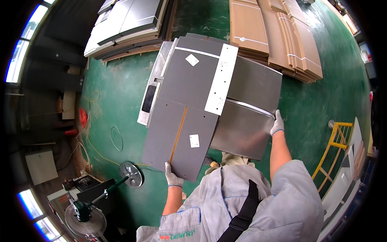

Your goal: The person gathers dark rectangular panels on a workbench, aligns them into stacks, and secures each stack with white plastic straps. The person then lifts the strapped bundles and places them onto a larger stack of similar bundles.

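My left hand (173, 176), in a whitish knit glove, grips the near edge of a dark grey panel (161, 133). Its thumb lies on top and the fingers are hidden below. An orange-brown groove (178, 133) runs along this panel, and a small white label (194, 140) sits on it. My right hand (277, 123), gloved too, is closed at the right edge of a shinier grey panel (242, 129), beside a pale strap (250, 106). A white strip with holes (221, 78) lies across the boards. Another grey panel (193, 74) with a label lies farther off.
Strapped brown boards (249, 24) are stacked at the far right, grey and white panels (129, 20) at the far left. A yellow metal frame (336, 139) stands at right. A fan (84, 220), a round base (131, 174) and a yellow cable (98, 152) are at left on the green floor.
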